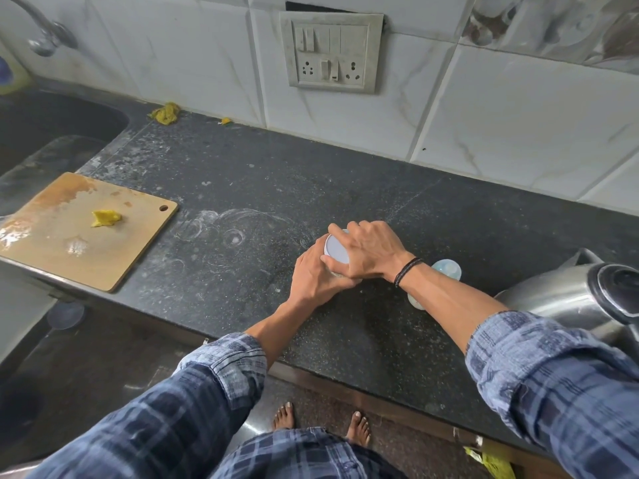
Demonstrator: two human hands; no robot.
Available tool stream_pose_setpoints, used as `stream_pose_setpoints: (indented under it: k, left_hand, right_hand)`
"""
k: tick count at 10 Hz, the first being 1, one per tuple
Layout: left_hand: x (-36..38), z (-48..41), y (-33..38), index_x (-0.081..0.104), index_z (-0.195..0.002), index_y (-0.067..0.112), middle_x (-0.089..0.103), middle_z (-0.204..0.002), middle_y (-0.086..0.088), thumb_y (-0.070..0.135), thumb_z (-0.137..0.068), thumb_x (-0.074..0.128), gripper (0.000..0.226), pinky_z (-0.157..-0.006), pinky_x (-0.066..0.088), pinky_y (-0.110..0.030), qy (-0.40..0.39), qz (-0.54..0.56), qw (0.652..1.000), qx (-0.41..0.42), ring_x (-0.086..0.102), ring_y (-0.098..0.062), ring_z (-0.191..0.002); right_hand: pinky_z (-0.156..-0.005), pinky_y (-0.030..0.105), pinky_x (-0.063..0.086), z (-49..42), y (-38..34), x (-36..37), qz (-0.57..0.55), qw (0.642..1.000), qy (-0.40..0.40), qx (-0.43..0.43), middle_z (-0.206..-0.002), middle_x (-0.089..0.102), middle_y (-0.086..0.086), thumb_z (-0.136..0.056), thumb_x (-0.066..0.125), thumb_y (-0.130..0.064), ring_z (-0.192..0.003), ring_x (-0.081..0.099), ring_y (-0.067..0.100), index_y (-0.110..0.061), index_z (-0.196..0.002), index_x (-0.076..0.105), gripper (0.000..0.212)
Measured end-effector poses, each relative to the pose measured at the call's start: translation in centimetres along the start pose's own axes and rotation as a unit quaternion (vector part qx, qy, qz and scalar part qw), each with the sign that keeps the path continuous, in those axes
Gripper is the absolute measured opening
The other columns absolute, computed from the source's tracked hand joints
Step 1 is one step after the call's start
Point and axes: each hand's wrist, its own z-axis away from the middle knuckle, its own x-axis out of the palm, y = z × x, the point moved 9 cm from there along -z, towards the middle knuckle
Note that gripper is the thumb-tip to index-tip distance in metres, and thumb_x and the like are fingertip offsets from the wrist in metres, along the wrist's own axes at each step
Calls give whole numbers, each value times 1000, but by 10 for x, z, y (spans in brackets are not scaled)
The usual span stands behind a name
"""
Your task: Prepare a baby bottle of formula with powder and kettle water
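A small round container with a white lid (336, 248) stands on the dark granite counter (242, 188). My left hand (316, 276) wraps around its body from the near side. My right hand (371, 248) grips the lid from above and the right. A clear baby bottle (446, 269) stands just behind my right forearm, partly hidden by the wrist. The steel kettle (570, 295) with a black lid sits at the right edge of the counter.
A wooden cutting board (62, 247) with a yellow scrap lies at the left, beside the sink (52, 126) and tap (45, 36). A switch and socket panel (332, 51) is on the tiled wall. A yellow cloth (166, 113) lies at the back.
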Motion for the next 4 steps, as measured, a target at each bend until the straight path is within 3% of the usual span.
stream_pose_setpoints:
  k: [1, 2, 3, 4]
  left_hand:
    - [0, 0, 0, 49, -137, 19, 55, -121, 16, 44, -59, 92, 93, -96, 44, -26, -8, -1, 1000, 1, 57, -10, -110]
    - [1, 0, -2, 47, -140, 21, 57, -134, 7, 52, -58, 88, 97, -103, 44, -33, -30, -8, 999, -7, 53, -13, -122]
    - [2, -3, -4, 46, -139, 27, 55, -134, 8, 62, -55, 84, 99, -104, 45, -38, -55, -6, 998, -22, 52, -15, -122]
    - [2, -3, -6, 42, -142, 26, 53, -137, 6, 52, -56, 92, 103, -106, 44, -43, -88, 23, 995, -29, 50, -16, -125]
  right_hand:
    - [-57, 35, 48, 4, 4, 1, -11, 1000, 5, 17, -87, 69, 11, -91, 28, -79, -67, 65, 30, -18, -124, 52, 73]
    - [-60, 38, 52, 7, 3, -1, -14, 1000, 5, 17, -92, 68, 12, -89, 20, -84, -72, 65, 31, -18, -127, 51, 82]
    - [-63, 39, 51, 7, 3, -4, 6, 1000, -13, 1, -94, 68, 12, -86, 12, -89, -72, 61, 30, -18, -130, 50, 93]
    - [-67, 39, 46, 9, 3, -9, 26, 999, -21, 4, -100, 69, 12, -83, 2, -90, -77, 60, 29, -20, -140, 47, 101]
